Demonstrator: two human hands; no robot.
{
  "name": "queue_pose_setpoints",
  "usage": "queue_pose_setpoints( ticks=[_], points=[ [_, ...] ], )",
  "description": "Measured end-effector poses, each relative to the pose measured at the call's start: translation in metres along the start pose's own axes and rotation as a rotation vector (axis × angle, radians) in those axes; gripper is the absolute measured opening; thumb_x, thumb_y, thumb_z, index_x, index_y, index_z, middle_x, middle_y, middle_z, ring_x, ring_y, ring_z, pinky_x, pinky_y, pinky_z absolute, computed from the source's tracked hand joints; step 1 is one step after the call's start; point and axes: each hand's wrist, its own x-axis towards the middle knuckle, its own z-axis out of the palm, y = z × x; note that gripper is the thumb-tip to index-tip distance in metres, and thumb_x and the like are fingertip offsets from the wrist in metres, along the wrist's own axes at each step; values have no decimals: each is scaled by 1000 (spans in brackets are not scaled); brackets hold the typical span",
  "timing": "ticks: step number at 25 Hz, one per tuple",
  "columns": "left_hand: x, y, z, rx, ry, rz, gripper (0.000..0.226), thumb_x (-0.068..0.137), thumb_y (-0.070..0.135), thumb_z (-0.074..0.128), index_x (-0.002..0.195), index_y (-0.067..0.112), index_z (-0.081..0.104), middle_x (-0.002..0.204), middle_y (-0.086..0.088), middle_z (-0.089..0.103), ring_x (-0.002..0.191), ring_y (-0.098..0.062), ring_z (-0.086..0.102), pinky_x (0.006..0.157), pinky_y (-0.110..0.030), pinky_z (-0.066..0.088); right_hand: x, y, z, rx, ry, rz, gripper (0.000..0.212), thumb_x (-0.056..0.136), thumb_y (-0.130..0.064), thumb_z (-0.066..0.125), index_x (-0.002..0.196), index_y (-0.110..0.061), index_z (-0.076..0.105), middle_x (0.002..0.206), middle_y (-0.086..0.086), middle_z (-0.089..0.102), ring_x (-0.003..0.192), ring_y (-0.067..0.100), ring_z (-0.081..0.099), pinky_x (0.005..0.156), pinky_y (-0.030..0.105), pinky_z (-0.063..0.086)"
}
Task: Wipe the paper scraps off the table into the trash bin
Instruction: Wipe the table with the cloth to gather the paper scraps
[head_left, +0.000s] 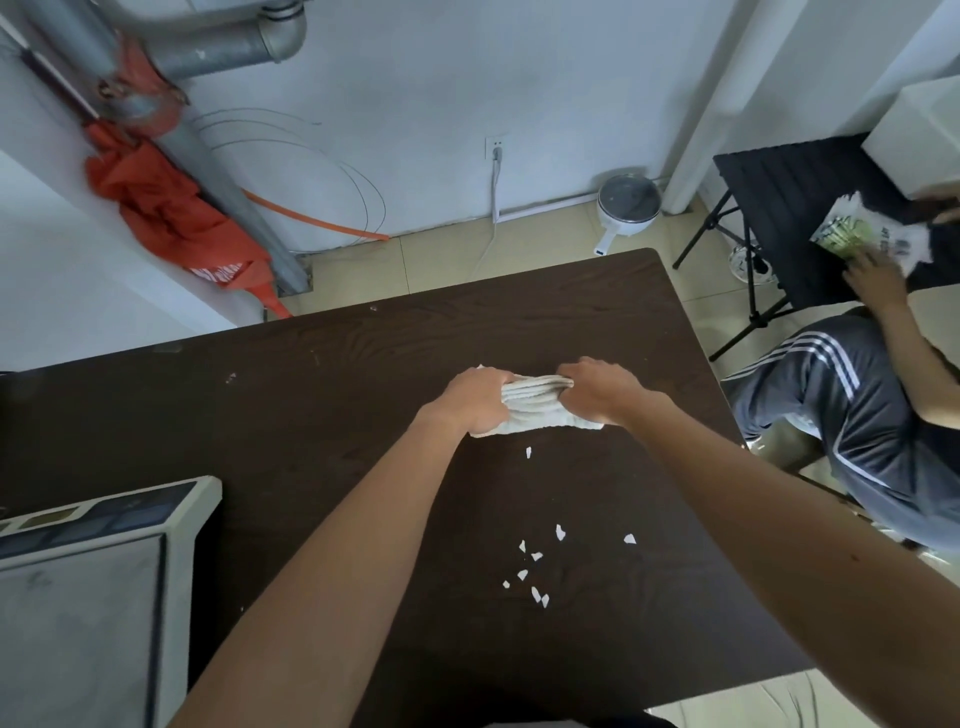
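Dark table (337, 415), folded cloth (535, 410), paper scraps (536, 556), person (831, 395)

Clutter round the room's edges
Upper left, an orange cloth (161, 208) hangs on a grey pipe (195, 166). A lidded white pot (626, 205) sits on the floor, upper centre-right. A seated person (841, 384) in striped trousers is at right, and a white machine (104, 571) lower left.

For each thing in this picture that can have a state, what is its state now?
cloth: folded, on the table, held at both ends
left hand: grips the cloth's left end
right hand: grips the cloth's right end
paper scraps: scattered on the table, loose, not yet wiped
pot: on the floor, lid on
plug: in the wall socket
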Motion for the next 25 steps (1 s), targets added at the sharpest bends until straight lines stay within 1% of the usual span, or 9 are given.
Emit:
queue_pose_setpoints(
  ticks=[5, 10, 15, 19, 22, 24, 25],
  points=[
    [-38, -7, 25, 2, -41, 6, 59, 93, 8, 55, 149, 26, 46, 137, -5, 60, 122, -26, 58, 99, -33, 49, -39, -8, 30, -16, -10, 10, 37, 84, -20, 40, 116, -24, 60, 121, 8, 59, 113, 32, 58, 91, 40, 42],
    [-71, -15, 48, 1, -70, 16, 59, 91, 8, 56, 146, 27, 50, 131, -3, 64, 115, -24, 61, 96, -35, 53, -77, -17, 54, 21, -13, 9, 35, 84, -20, 41, 112, -24, 61, 118, 7, 60, 111, 33, 59, 91, 39, 44],
    [-99, -19, 66, 19, -76, 61, 58, 88, 6, 53, 141, 30, 55, 124, -1, 67, 109, -24, 63, 91, -35, 54, -107, -22, 79, 57, -17, 27, 32, 85, -22, 40, 110, -25, 60, 116, 7, 57, 110, 34, 57, 88, 38, 40],
    [-114, -25, 80, 15, -111, 66, 55, 90, 8, 50, 141, 29, 54, 124, 0, 67, 107, -21, 62, 88, -32, 53, -123, -28, 90, 43, -34, 23, 32, 87, -21, 39, 112, -22, 59, 116, 8, 57, 110, 33, 57, 86, 37, 40],
    [-122, -28, 78, -30, -127, 65, 44, 93, 10, 51, 132, 27, 59, 117, 1, 68, 101, -18, 63, 81, -30, 51, -129, -37, 82, -23, -114, 32, 33, 86, -18, 41, 113, -20, 59, 117, 6, 61, 107, 31, 59, 80, 36, 42],
    [-126, -28, 72, -25, -119, 77, 30, 95, 15, 51, 121, 24, 62, 111, 0, 67, 98, -19, 62, 76, -29, 49, -127, -42, 69, -123, -207, 16, 31, 86, -15, 48, 115, -17, 58, 117, 4, 62, 106, 29, 59, 78, 34, 42],
    [-127, -27, 66, -13, -109, 87, 25, 97, 17, 51, 119, 23, 62, 110, -1, 66, 98, -20, 62, 75, -30, 48, -125, -44, 61, -172, -211, -6, 30, 86, -15, 51, 115, -17, 58, 117, 4, 63, 105, 28, 60, 78, 34, 44]
  ],
)
